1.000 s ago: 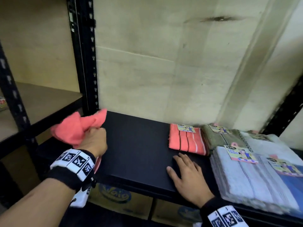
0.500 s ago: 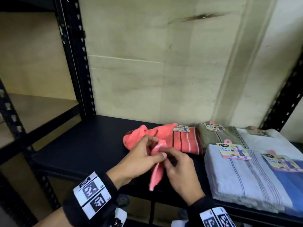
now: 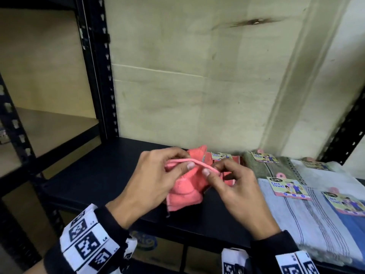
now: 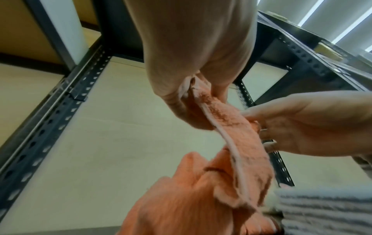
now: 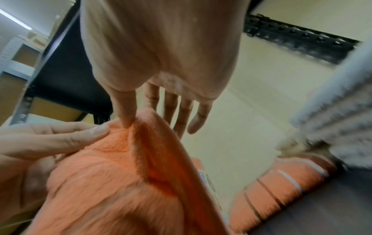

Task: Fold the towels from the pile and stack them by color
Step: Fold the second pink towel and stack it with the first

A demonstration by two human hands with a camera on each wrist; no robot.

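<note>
Left hand (image 3: 158, 180) and right hand (image 3: 235, 186) both pinching hem of coral towel (image 3: 185, 190) above front edge of black shelf (image 3: 94, 175), near folded stacks.

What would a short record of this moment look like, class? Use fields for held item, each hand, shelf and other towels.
held item: pink towel, unfolded, its hem stretched between both hands
left hand: pinches the hem
right hand: pinches the hem further along
shelf: black, below the hands
other towels: folded pink striped towel, green towel, white towel, each tagged
</note>
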